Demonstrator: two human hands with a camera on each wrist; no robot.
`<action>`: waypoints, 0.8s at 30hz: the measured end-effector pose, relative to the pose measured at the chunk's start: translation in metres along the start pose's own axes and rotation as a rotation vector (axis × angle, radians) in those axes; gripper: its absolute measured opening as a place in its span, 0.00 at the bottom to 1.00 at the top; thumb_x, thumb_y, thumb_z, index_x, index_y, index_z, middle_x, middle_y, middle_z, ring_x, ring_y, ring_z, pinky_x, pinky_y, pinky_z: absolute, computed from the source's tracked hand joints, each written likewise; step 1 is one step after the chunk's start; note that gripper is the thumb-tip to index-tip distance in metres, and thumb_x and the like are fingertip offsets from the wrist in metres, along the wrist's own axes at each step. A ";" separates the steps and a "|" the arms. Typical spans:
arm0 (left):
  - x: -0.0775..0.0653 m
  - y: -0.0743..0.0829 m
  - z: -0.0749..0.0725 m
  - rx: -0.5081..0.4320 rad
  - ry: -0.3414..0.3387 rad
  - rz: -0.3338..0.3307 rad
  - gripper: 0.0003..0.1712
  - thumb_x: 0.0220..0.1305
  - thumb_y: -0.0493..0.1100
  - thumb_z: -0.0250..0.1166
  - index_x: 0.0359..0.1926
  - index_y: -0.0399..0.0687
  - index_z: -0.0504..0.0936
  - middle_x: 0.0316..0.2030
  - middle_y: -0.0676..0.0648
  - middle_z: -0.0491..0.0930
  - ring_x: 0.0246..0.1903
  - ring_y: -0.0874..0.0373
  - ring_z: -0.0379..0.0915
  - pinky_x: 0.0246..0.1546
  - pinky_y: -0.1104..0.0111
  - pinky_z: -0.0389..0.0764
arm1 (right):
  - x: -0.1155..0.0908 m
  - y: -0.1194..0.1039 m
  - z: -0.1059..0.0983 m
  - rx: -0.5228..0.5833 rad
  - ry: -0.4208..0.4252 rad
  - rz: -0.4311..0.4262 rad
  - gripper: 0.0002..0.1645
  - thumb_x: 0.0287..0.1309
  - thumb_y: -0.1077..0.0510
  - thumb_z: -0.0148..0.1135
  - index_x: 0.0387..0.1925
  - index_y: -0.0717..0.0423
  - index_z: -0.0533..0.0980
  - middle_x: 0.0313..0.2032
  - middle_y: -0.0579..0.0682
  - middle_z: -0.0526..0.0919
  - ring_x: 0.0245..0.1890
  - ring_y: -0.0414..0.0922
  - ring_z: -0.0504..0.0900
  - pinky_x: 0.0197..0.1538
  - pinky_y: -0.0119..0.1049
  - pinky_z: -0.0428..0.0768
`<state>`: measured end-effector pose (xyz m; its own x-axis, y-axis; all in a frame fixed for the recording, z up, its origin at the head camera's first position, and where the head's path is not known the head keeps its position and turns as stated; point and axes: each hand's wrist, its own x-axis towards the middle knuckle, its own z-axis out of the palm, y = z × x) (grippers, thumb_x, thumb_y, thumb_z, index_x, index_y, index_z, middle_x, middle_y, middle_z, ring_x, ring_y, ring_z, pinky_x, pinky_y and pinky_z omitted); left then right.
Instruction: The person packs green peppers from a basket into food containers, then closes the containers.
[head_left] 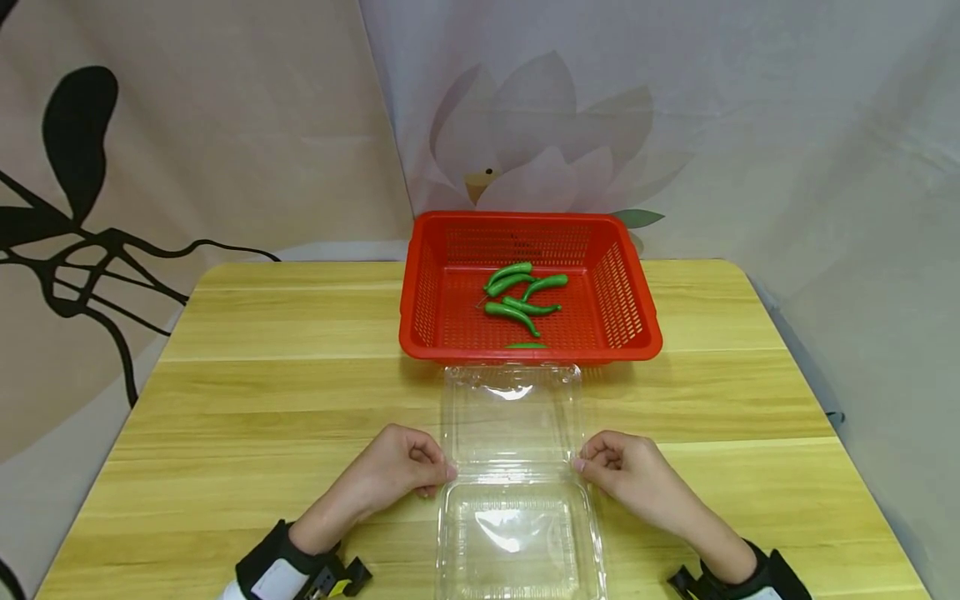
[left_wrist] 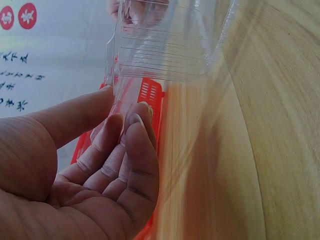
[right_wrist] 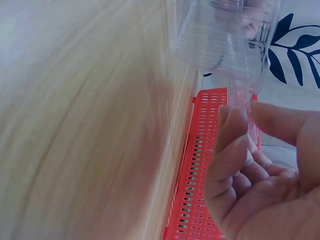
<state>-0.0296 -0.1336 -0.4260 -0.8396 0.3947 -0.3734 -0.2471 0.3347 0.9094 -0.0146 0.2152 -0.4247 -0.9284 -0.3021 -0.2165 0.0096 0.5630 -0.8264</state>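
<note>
"Clear plastic box (head_left: 516, 479), the hinged kind: where is it?"

"In the middle of the near side of the table (head_left: 262, 417), opened out, one half beyond the other with the fold between them. The near half runs out of the head view at the bottom."

"And the hands?"

"One at each side, close to the fold. The left hand (head_left: 405, 462) pinches the left edge between thumb and fingertips; the right hand (head_left: 628, 471) does the same on the right edge. Both grips are narrow, with the other fingers bent in towards the palms."

"Is the box flat on the wood?"

"I can't tell whether all of it rests there."

"What's beyond it?"

"A red basket (head_left: 600, 354) with slotted sides, at the far side of the table. The box's far edge comes right up by its front rim; whether they touch I can't say."

"Anything inside?"

"Green peppers (head_left: 512, 313). Five lie close together on the basket floor, and a bit of green shows just behind the front rim."

"And behind that?"

"A pale cloth backdrop (head_left: 787, 125) with a large lotus and dark leafy stems at the left."
</note>
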 end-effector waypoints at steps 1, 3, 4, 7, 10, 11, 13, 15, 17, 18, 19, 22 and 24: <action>0.000 0.000 0.000 -0.002 -0.001 -0.001 0.08 0.63 0.37 0.76 0.30 0.38 0.86 0.26 0.46 0.86 0.25 0.56 0.79 0.27 0.68 0.83 | 0.000 0.000 0.000 -0.002 -0.003 0.002 0.09 0.66 0.55 0.72 0.35 0.55 0.81 0.26 0.47 0.82 0.23 0.37 0.76 0.24 0.29 0.76; -0.002 0.000 0.000 -0.009 -0.005 0.001 0.08 0.63 0.37 0.76 0.30 0.38 0.86 0.26 0.45 0.86 0.25 0.56 0.79 0.27 0.67 0.83 | -0.001 0.000 0.000 0.002 -0.011 0.005 0.09 0.66 0.55 0.72 0.35 0.55 0.81 0.27 0.47 0.82 0.24 0.38 0.77 0.24 0.29 0.77; -0.002 0.000 0.000 -0.013 -0.007 0.005 0.08 0.63 0.37 0.76 0.30 0.38 0.86 0.26 0.45 0.86 0.25 0.56 0.78 0.27 0.67 0.83 | -0.001 0.000 0.000 0.004 -0.014 0.005 0.09 0.66 0.55 0.72 0.36 0.56 0.81 0.27 0.48 0.82 0.24 0.38 0.77 0.24 0.29 0.77; -0.003 0.000 0.000 -0.019 -0.009 0.006 0.09 0.63 0.37 0.76 0.30 0.37 0.86 0.26 0.45 0.86 0.25 0.56 0.78 0.27 0.67 0.83 | 0.000 0.000 -0.001 0.011 -0.019 0.004 0.09 0.66 0.55 0.72 0.36 0.56 0.81 0.27 0.48 0.82 0.24 0.38 0.77 0.24 0.29 0.77; -0.002 -0.001 0.000 -0.023 -0.008 0.005 0.09 0.63 0.37 0.76 0.30 0.37 0.85 0.26 0.45 0.86 0.25 0.56 0.79 0.28 0.67 0.84 | 0.000 -0.001 -0.001 0.015 -0.018 0.001 0.09 0.66 0.55 0.72 0.35 0.56 0.81 0.27 0.48 0.82 0.24 0.38 0.77 0.24 0.29 0.76; -0.002 -0.001 0.000 -0.024 -0.007 0.002 0.09 0.63 0.37 0.76 0.30 0.37 0.85 0.26 0.45 0.86 0.25 0.56 0.79 0.28 0.67 0.84 | 0.000 -0.001 -0.001 0.016 -0.019 0.002 0.09 0.66 0.55 0.72 0.35 0.56 0.81 0.27 0.48 0.82 0.23 0.38 0.77 0.24 0.29 0.76; -0.001 -0.001 0.000 -0.030 -0.009 -0.002 0.09 0.63 0.36 0.76 0.30 0.37 0.85 0.27 0.45 0.87 0.25 0.56 0.79 0.28 0.68 0.84 | 0.000 -0.001 -0.001 0.022 -0.024 0.002 0.09 0.66 0.55 0.72 0.36 0.56 0.81 0.27 0.48 0.82 0.23 0.38 0.76 0.24 0.28 0.76; -0.002 -0.001 0.000 -0.034 -0.011 -0.005 0.08 0.63 0.36 0.76 0.30 0.37 0.85 0.28 0.45 0.87 0.25 0.57 0.79 0.28 0.68 0.84 | 0.000 -0.001 -0.001 0.028 -0.031 0.002 0.09 0.66 0.55 0.72 0.36 0.56 0.81 0.28 0.49 0.82 0.24 0.38 0.76 0.24 0.28 0.76; -0.003 -0.001 0.000 -0.040 -0.014 -0.004 0.08 0.63 0.36 0.75 0.30 0.37 0.85 0.28 0.45 0.87 0.26 0.57 0.79 0.28 0.68 0.84 | 0.000 -0.001 -0.001 0.033 -0.036 -0.001 0.09 0.66 0.55 0.72 0.35 0.56 0.80 0.28 0.49 0.82 0.24 0.38 0.76 0.24 0.28 0.76; -0.003 -0.001 0.000 -0.043 -0.015 -0.004 0.08 0.63 0.35 0.75 0.30 0.37 0.85 0.28 0.45 0.87 0.26 0.56 0.79 0.28 0.68 0.84 | -0.001 -0.001 -0.001 0.036 -0.037 -0.005 0.10 0.66 0.55 0.72 0.35 0.56 0.80 0.28 0.49 0.82 0.24 0.38 0.76 0.24 0.28 0.76; -0.003 -0.001 0.000 -0.045 -0.014 -0.003 0.08 0.63 0.35 0.75 0.30 0.37 0.85 0.29 0.45 0.88 0.26 0.56 0.79 0.28 0.68 0.84 | 0.000 -0.001 -0.001 0.037 -0.036 -0.010 0.10 0.66 0.55 0.72 0.35 0.56 0.80 0.27 0.49 0.82 0.24 0.38 0.76 0.24 0.29 0.77; -0.004 -0.001 0.000 -0.054 -0.009 0.001 0.08 0.63 0.35 0.75 0.31 0.36 0.85 0.28 0.45 0.87 0.26 0.56 0.79 0.29 0.67 0.84 | 0.001 0.000 -0.001 0.038 -0.028 -0.032 0.09 0.66 0.56 0.73 0.35 0.55 0.80 0.27 0.48 0.82 0.24 0.38 0.76 0.25 0.29 0.77; -0.003 -0.002 0.001 -0.066 -0.001 0.000 0.08 0.63 0.35 0.75 0.32 0.36 0.85 0.27 0.44 0.86 0.26 0.56 0.79 0.29 0.67 0.85 | 0.002 0.000 -0.001 0.039 -0.016 -0.052 0.08 0.66 0.56 0.73 0.35 0.55 0.81 0.27 0.48 0.82 0.24 0.38 0.77 0.26 0.29 0.79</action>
<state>-0.0261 -0.1349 -0.4268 -0.8392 0.3954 -0.3735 -0.2782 0.2779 0.9194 -0.0171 0.2148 -0.4249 -0.9221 -0.3424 -0.1804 -0.0240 0.5159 -0.8563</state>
